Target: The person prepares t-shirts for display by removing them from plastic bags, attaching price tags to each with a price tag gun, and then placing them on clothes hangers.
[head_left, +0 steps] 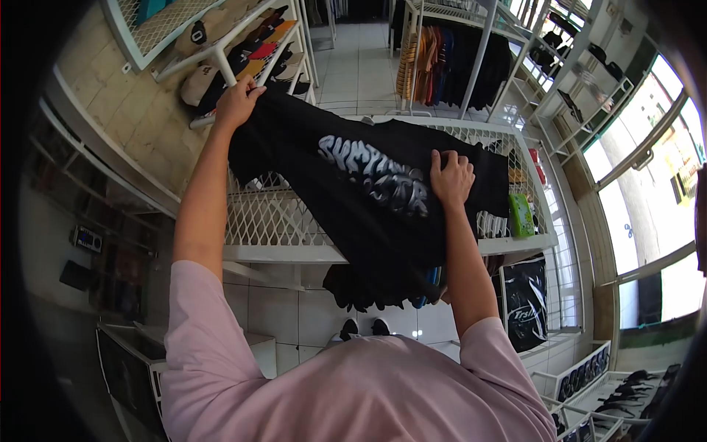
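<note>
A black T-shirt (pixel 294 140) with puffy white-grey lettering lies spread over a white mesh-topped table (pixel 276 221), its lower part hanging over the near edge. At the far left, my left hand (pixel 237 103) pinches one edge of the shirt and holds it up off the mesh. My right hand (pixel 452 178) rests on the cloth just right of the lettering, its fingers a little bent and apart. Right of the shirt, a green packet (pixel 521 215) sits on the mesh near the table's corner.
White shelves of caps (pixel 269 51) stand close by my left hand. Beyond the table is a rack of hanging clothes (pixel 434 66). A black bag (pixel 525 303) hangs below the table's right end. Glass-and-metal display units (pixel 633 398) fill the lower right.
</note>
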A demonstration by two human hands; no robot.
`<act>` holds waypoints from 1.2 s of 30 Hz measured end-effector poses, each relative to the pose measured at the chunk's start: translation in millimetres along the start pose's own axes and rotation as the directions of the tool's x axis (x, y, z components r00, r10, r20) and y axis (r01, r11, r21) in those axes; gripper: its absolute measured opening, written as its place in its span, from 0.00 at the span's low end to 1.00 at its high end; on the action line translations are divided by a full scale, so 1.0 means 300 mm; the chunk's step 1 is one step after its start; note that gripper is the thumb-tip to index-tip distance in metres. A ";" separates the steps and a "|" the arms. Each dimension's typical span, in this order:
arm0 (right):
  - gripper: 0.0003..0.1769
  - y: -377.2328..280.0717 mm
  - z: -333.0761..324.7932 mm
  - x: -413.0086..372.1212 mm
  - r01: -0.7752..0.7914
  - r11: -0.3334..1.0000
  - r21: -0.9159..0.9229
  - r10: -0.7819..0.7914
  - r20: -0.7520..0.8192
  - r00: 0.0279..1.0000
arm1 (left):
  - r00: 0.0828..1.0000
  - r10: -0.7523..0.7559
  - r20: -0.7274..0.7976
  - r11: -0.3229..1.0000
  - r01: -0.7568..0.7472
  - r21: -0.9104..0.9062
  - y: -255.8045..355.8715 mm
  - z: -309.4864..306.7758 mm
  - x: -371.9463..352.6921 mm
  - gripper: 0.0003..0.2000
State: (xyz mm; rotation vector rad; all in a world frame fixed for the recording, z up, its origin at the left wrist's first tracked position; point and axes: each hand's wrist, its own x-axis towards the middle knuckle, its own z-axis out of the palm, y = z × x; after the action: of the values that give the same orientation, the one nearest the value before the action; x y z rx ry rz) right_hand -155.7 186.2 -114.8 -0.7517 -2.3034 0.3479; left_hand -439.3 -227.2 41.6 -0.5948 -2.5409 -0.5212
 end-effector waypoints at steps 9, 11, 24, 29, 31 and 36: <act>0.27 0.083 -0.133 -0.001 -0.124 0.841 0.527 -0.034 0.281 0.959 | 0.993 -0.116 0.021 0.914 0.115 -0.389 0.337 -0.030 -0.579 0.16; 0.19 0.023 -0.364 -0.144 -0.159 0.801 0.577 0.049 0.201 0.978 | 0.961 -0.194 0.195 0.822 0.268 -0.503 0.455 -0.118 -0.800 0.16; 0.18 0.151 -0.464 -0.600 -0.309 0.798 0.517 0.347 0.026 0.938 | 0.858 -0.340 0.384 0.502 0.511 -0.698 0.709 0.028 -1.297 0.18; 0.14 0.164 -0.463 -0.578 -0.388 0.743 0.546 0.390 0.118 0.913 | 0.834 -0.387 0.393 0.190 0.490 -0.851 0.698 0.052 -1.312 0.12; 0.12 0.175 -0.471 -0.577 -0.373 0.770 0.518 0.383 0.093 0.919 | 0.827 -0.463 0.320 0.272 0.476 -0.836 0.624 0.011 -1.326 0.12; 0.11 0.177 -0.511 -0.560 -0.377 0.792 0.480 0.388 0.082 0.918 | 0.638 -0.738 0.219 0.128 0.451 -0.883 0.386 -0.106 -1.347 0.12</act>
State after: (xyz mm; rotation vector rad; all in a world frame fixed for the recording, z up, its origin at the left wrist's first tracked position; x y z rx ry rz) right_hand 71.8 133.5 -113.5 -0.9414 -1.8986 1.0605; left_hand -50.7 -271.3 -115.4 0.3369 -1.8783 -2.2053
